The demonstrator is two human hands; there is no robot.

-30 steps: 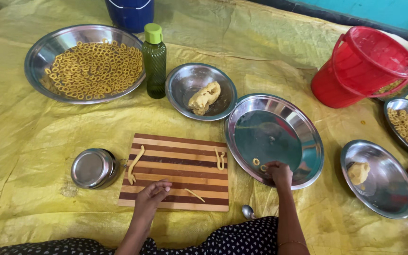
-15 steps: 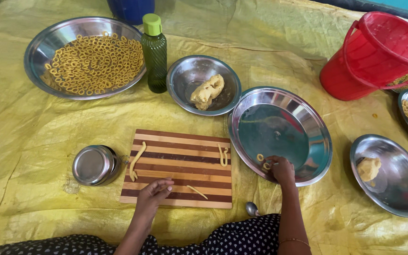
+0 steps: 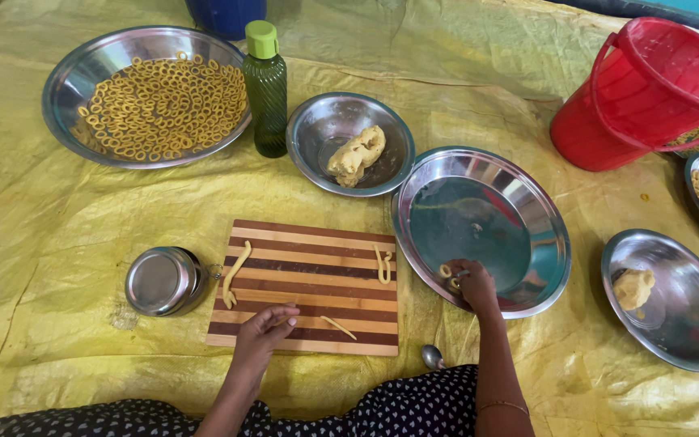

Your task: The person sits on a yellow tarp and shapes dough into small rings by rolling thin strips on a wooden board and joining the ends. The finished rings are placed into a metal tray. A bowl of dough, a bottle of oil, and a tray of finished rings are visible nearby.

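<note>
My left hand (image 3: 264,328) rests flat on the near edge of a striped wooden board (image 3: 309,267), holding nothing. On the board lie a long dough strip (image 3: 235,273), a short one (image 3: 338,326) by my fingers and a folded strip (image 3: 383,264). My right hand (image 3: 474,283) reaches into a large steel plate (image 3: 511,202), its fingertips on a small dough ring (image 3: 446,271) at the plate's near rim. A steel bowl (image 3: 317,129) behind the board holds a lump of dough (image 3: 356,154).
A big steel bowl of dough rings (image 3: 147,93) stands at the back left beside a green bottle (image 3: 264,89). A small lidded steel tin (image 3: 162,280) sits left of the board. To the right are a red bucket (image 3: 649,93), a bowl with dough (image 3: 665,295) and a spoon (image 3: 433,356).
My right hand has stayed at the plate's near rim, setting a dough ring down there. The left hand has barely moved on the board. The camera has tilted slightly.
</note>
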